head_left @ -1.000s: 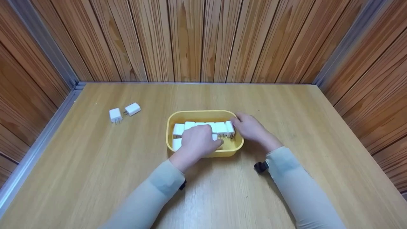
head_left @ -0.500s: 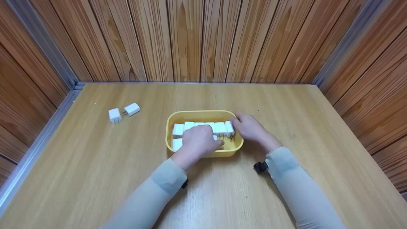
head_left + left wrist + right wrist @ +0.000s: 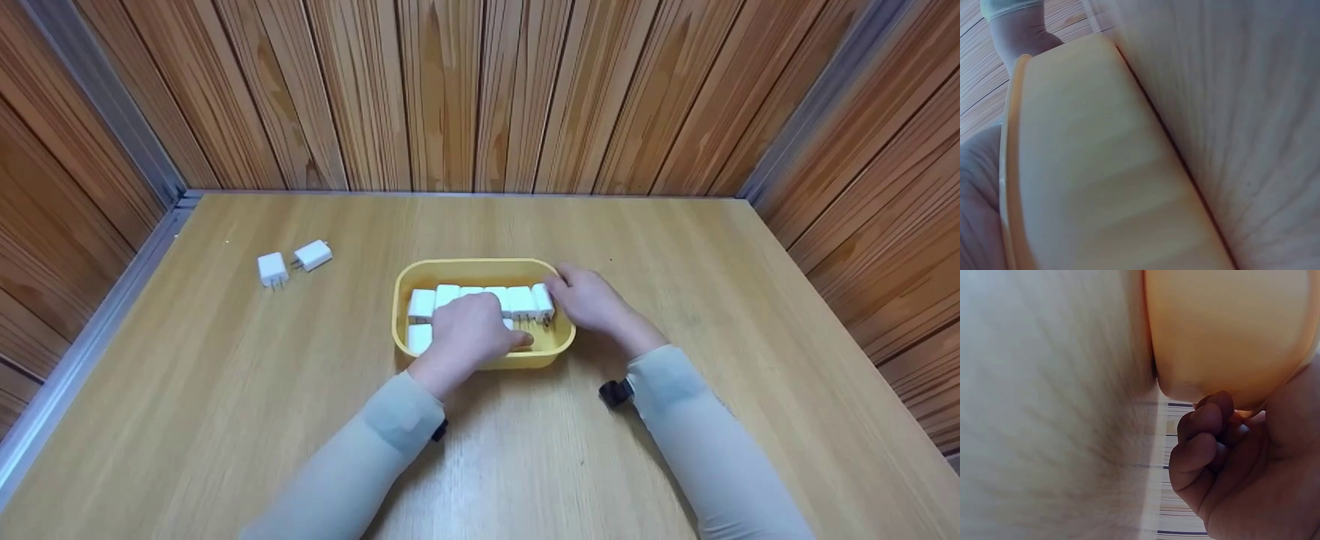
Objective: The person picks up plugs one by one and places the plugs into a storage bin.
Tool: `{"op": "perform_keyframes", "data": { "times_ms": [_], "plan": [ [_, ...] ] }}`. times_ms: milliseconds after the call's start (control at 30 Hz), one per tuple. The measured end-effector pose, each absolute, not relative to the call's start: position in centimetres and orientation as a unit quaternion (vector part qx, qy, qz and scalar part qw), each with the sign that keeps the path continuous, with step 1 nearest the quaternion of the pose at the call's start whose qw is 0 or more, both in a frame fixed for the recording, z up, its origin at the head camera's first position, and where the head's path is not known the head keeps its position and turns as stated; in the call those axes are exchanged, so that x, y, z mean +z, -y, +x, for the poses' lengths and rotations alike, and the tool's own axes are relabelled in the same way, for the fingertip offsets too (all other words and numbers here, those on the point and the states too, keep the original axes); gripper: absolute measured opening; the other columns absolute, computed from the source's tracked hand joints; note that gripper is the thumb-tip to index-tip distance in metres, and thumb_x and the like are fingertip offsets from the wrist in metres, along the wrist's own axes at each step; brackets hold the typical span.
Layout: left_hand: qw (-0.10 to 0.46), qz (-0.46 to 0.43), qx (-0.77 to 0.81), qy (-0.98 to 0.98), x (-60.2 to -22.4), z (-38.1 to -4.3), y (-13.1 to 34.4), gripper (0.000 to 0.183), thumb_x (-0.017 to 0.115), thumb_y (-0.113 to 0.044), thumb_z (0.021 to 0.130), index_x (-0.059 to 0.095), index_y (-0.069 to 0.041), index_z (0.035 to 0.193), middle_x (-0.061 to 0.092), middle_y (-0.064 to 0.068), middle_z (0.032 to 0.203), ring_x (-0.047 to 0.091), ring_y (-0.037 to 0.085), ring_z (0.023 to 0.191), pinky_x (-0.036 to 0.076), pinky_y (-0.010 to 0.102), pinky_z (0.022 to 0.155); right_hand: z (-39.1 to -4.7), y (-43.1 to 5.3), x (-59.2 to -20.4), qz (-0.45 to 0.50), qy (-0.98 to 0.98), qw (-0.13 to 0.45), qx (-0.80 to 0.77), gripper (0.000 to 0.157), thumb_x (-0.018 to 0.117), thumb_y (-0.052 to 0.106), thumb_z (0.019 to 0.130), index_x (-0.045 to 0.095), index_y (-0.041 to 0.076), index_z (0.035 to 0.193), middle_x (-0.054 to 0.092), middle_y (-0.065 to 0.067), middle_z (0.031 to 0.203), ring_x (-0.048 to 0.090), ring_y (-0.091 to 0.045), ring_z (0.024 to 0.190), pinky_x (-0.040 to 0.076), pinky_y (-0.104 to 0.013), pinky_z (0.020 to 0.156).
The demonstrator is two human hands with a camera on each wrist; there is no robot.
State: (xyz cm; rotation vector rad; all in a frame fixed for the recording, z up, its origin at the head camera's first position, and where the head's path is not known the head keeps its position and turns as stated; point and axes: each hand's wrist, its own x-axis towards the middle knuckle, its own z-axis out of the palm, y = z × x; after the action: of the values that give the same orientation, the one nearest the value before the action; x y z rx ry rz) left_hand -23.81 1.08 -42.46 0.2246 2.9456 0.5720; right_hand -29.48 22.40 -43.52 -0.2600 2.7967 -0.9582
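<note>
A yellow plastic basket (image 3: 480, 266) holds several white plug-in charger adapters (image 3: 421, 304), set in a back row and part of a front row. My left hand (image 3: 471, 330) is down inside it over the front row. Its thumb points right, and a bit of white adapter shows beside it; the other fingers are hidden under the hand, so I cannot tell what they hold. At the right end my right hand (image 3: 592, 301) grips the basket's rim. In the right wrist view, its curled fingers (image 3: 1199, 453) lie against the outside of the basket wall (image 3: 1224, 332).
Two more white adapters, one with prongs towards me (image 3: 272, 268) and one turned sideways (image 3: 313, 255), lie on the wooden table (image 3: 225, 390) at the back left. Wood-plank walls (image 3: 480, 97) enclose the back and sides.
The left hand has shifted very slightly to the right inside the basket, its thumb reaching a little further right. The right hand and the basket have stayed in place.
</note>
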Motion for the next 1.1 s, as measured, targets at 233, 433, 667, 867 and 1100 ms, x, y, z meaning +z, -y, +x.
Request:
{"op": "perform_keyframes", "data": {
  "times_ms": [233, 433, 667, 867, 1100],
  "plan": [
    [0.075, 0.069, 0.194, -0.976, -42.33, -23.78, -1.02, 0.058, 0.087, -0.07, 0.086, 0.076, -0.014, 0.098, 0.066, 0.0, 0.079, 0.06, 0.022, 0.076, 0.044, 0.039, 0.066, -29.49, -22.29, -43.31, -0.082, -0.937, 0.094, -0.325, 0.045, 0.041, 0.034, 0.119, 0.06, 0.002, 0.144, 0.066, -0.022, 0.132, 0.061, -0.036, 0.12, 0.049, -0.058, 0.109],
    [0.074, 0.069, 0.195, -0.976, -42.42, -23.68, -0.93, 0.059, 0.088, -0.071, 0.085, 0.076, -0.015, 0.099, 0.064, 0.0, 0.077, 0.06, 0.022, 0.076, 0.043, 0.038, 0.067, -29.44, -22.29, -43.21, -0.077, -0.934, 0.106, -0.331, 0.049, 0.041, 0.035, 0.12, 0.056, 0.001, 0.153, 0.064, -0.021, 0.142, 0.059, -0.035, 0.128, 0.046, -0.059, 0.116],
    [0.072, 0.072, 0.196, -0.975, -42.31, -23.64, -0.84, 0.059, 0.09, -0.071, 0.083, 0.075, -0.015, 0.096, 0.061, -0.001, 0.075, 0.059, 0.022, 0.074, 0.043, 0.038, 0.065, -29.4, -22.4, -43.3, -0.076, -0.935, 0.107, -0.331, 0.051, 0.039, 0.036, 0.12, 0.055, 0.001, 0.155, 0.063, -0.022, 0.143, 0.06, -0.036, 0.129, 0.046, -0.059, 0.116],
    [0.084, 0.074, 0.191, -0.975, -42.18, -23.81, -0.76, 0.052, 0.091, -0.065, 0.085, 0.072, -0.017, 0.08, 0.049, -0.004, 0.068, 0.054, 0.019, 0.068, 0.041, 0.037, 0.062, -29.51, -22.33, -43.35, -0.077, -0.937, 0.101, -0.325, 0.052, 0.039, 0.035, 0.12, 0.055, 0.001, 0.154, 0.063, -0.023, 0.146, 0.059, -0.036, 0.134, 0.044, -0.059, 0.119],
    [0.074, 0.074, 0.197, -0.975, -42.22, -23.64, -0.73, 0.05, 0.09, -0.063, 0.087, 0.072, -0.016, 0.082, 0.05, -0.003, 0.068, 0.053, 0.02, 0.068, 0.04, 0.038, 0.062, -29.48, -22.31, -43.38, -0.071, -0.937, 0.104, -0.327, 0.05, 0.039, 0.037, 0.12, 0.057, 0.003, 0.151, 0.064, -0.02, 0.139, 0.059, -0.035, 0.124, 0.047, -0.058, 0.113]
  ]
}}
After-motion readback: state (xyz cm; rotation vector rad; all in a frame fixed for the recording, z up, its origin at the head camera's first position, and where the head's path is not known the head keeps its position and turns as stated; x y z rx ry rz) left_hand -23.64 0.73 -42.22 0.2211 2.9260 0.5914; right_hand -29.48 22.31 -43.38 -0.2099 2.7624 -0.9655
